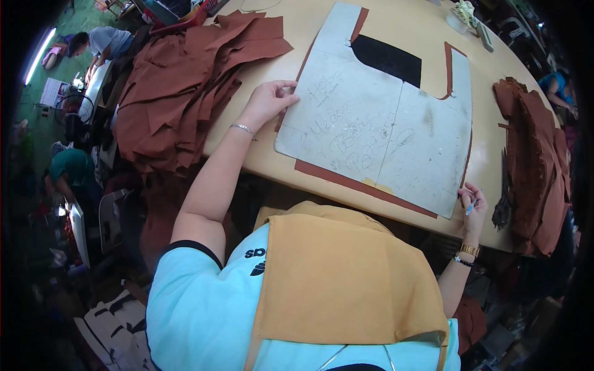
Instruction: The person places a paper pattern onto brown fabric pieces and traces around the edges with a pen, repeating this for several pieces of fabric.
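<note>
A grey cardboard pattern template (pixel 377 117) lies flat on a brown fabric piece (pixel 346 179) on the tan table (pixel 408 31). My left hand (pixel 269 99) presses down on the template's left edge, fingers spread. At the template's near right corner, my right hand (pixel 473 204) holds a small blue marking chalk (pixel 470 208) against the edge. A black fabric patch (pixel 388 59) shows through the template's neck cut-out.
A heap of brown cut pieces (pixel 185 86) covers the table's left side. Another brown stack (pixel 535 161) sits at the right edge with dark scissors (pixel 502 204) beside it. Other people (pixel 93 43) work at the left. A mustard apron (pixel 346 278) covers my chest.
</note>
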Available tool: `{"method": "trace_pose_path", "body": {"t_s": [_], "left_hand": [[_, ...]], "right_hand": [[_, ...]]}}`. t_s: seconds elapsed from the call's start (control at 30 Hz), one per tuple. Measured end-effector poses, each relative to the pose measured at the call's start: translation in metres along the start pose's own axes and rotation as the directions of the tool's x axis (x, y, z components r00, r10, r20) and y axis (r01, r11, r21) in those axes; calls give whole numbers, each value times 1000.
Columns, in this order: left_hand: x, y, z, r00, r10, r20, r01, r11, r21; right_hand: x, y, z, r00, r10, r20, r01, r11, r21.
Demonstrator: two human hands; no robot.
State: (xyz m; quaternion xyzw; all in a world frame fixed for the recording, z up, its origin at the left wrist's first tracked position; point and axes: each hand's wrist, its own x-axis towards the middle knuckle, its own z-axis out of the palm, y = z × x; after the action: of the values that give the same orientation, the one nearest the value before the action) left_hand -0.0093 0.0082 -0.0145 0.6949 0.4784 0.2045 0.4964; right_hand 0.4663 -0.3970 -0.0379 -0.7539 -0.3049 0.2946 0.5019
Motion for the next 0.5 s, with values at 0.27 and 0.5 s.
{"method": "trace_pose_path", "body": {"t_s": [0.27,0.5], "left_hand": [[2,15,12,977,206,-53,-185,945,271],[50,86,85,857,494,144,-493,708,506]], "right_hand": [[-1,-17,10,994,67,-87,-65,998,26],[37,-59,66,976,-135,-173,176,952,251]]}}
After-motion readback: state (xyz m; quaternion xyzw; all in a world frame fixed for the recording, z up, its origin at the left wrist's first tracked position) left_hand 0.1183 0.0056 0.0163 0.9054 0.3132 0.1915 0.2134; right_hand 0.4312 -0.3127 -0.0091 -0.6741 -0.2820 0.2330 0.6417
